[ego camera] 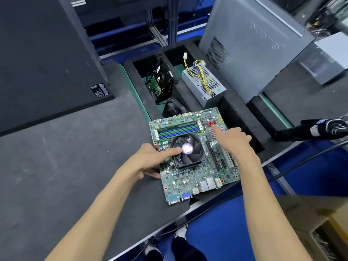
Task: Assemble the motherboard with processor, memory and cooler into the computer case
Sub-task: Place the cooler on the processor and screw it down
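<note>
A: Where's the motherboard [194, 157] now?

B: At the counter's [66, 157] near right edge, its far end over the foam tray [190, 98] that holds the power supply [203, 83] and drive [160, 81]. The cooler [188, 150] and memory [178, 129] are already on it.

A: And the grips?

B: The left hand [158, 159] grips the board's left edge, fingers curled beneath, thumb across the fan. The right hand [235, 140] lies on the right side, forefinger straight on the board, other fingers bent over its right edge; whether they hold it, I cannot tell.

A: How will it handle?

B: Stiff but fragile, I'd judge, and weighted toward the cooler. Take it by the bare edges, both sides, not by the fan blades. The case [254, 48] stands at the far right.
</note>
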`<state>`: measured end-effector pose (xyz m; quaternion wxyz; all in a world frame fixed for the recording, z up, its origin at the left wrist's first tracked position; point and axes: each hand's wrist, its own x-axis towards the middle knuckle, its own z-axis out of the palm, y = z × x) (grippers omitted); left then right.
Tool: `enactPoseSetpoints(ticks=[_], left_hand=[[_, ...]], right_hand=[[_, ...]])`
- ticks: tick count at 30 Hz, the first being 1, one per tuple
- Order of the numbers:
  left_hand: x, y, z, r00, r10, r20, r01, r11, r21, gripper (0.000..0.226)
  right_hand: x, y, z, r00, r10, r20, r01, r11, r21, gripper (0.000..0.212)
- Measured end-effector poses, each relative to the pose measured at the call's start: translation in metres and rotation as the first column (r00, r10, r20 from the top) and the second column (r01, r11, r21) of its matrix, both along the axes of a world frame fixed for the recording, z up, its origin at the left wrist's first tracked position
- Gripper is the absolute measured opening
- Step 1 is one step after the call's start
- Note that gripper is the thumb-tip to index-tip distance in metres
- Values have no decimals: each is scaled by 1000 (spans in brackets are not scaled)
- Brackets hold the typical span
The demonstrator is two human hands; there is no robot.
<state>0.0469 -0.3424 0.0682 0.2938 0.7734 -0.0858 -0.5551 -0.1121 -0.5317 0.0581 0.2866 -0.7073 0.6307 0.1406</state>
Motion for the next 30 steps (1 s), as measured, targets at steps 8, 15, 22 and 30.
enactPoseSetpoints(ticks=[8,15,22,30], left_hand=[[-2,-7,3,998,-62,30,59,994,88,122],[-4,-7,8,993,-111,42,107,990,90,114],[11,13,18,989,-124,79,115,988,106,112],[75,78,53,968,132,214,-126,991,-43,105]], right_hand=[[0,0,-5,999,20,-40,-20,1000,-3,90],[-2,-1,1,999,-17,-36,18,999,27,90],[14,13,42,997,16,69,-6,990,-144,83],[113,76,108,858,279,432,-174,948,-268,60]])
